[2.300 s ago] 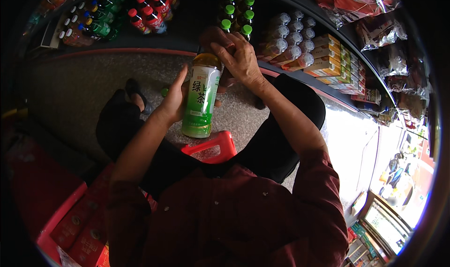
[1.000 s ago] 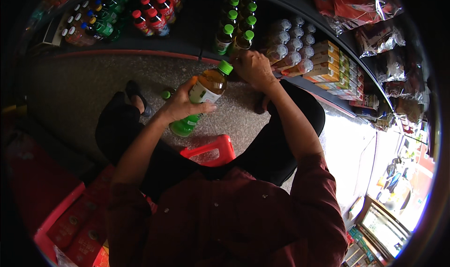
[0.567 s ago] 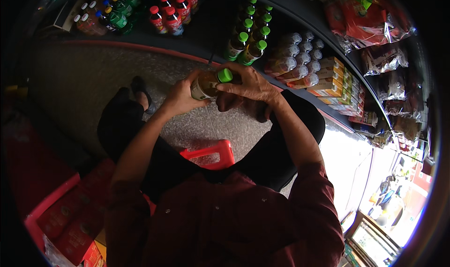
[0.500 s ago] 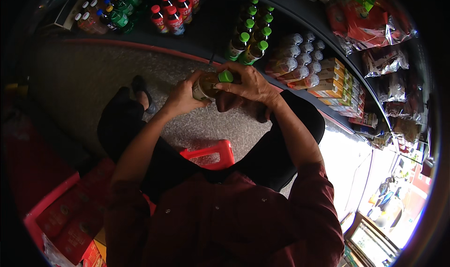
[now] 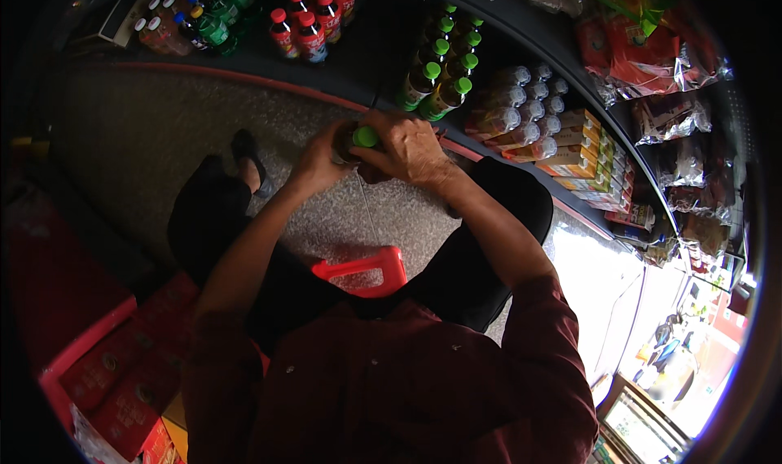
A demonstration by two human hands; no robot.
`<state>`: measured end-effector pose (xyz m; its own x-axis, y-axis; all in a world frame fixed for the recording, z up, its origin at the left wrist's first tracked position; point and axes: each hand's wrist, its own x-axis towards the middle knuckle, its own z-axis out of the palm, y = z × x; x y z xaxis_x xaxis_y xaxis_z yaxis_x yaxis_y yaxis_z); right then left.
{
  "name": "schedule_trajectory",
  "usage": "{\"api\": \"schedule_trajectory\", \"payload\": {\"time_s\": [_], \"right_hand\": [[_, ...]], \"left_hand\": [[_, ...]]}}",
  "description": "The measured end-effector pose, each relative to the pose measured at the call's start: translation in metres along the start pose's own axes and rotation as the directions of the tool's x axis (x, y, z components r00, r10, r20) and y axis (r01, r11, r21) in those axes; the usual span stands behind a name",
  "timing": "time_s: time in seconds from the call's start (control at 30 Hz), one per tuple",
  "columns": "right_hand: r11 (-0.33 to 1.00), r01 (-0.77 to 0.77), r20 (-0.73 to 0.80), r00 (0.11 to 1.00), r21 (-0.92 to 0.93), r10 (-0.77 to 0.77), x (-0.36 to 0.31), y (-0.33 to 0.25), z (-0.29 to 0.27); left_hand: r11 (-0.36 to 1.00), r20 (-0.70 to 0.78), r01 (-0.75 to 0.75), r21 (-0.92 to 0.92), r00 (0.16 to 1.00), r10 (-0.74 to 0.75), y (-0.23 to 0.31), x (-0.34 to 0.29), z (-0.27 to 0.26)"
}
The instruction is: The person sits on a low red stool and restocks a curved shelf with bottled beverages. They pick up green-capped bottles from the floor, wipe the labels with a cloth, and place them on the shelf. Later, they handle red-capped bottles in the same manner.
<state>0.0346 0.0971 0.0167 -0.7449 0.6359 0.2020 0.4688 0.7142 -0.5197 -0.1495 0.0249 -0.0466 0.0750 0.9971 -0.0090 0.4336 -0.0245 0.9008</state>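
Note:
A dark drink bottle with a green cap [image 5: 365,136] is held between my hands, above the floor and in front of the shelf. Its cap points up at me, so most of the body is hidden. My left hand [image 5: 320,161] is wrapped round the bottle's left side. From the right, my right hand [image 5: 414,149] closes on the bottle just beside the cap, thumb on the near side and fingers curled on the far side. Just beyond, similar green-capped bottles [image 5: 445,97] stand in two rows on the lowest shelf.
Red-capped bottles [image 5: 312,36] and mixed soft drinks [image 5: 213,29] stand further left on the shelf. Clear-lidded containers [image 5: 499,120] and drink cartons [image 5: 580,156] are to the right. A red plastic stool [image 5: 393,266] sits between my legs. Red boxes [image 5: 122,382] lie at lower left.
Both hands have shifted a little left with the bottle. The bottle has turned from leaning rightward, label showing, to having its cap face me. The right hand has closed in around it.

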Motion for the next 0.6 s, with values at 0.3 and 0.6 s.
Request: {"api": "schedule_trajectory", "payload": {"time_s": [0.3, 0.6], "right_hand": [[0.988, -0.003, 0.019, 1.000, -0.154, 0.006, 0.007, 0.001, 0.035], [0.991, 0.051, 0.016, 0.999, -0.125, -0.049, 0.010, 0.002, 0.061]], "left_hand": [[0.980, 0.027, 0.031, 0.197, 0.999, -0.037, 0.001, 0.001, -0.005], [0.933, 0.053, 0.040, 0.356, 0.997, -0.062, -0.008, -0.004, -0.008]]}}
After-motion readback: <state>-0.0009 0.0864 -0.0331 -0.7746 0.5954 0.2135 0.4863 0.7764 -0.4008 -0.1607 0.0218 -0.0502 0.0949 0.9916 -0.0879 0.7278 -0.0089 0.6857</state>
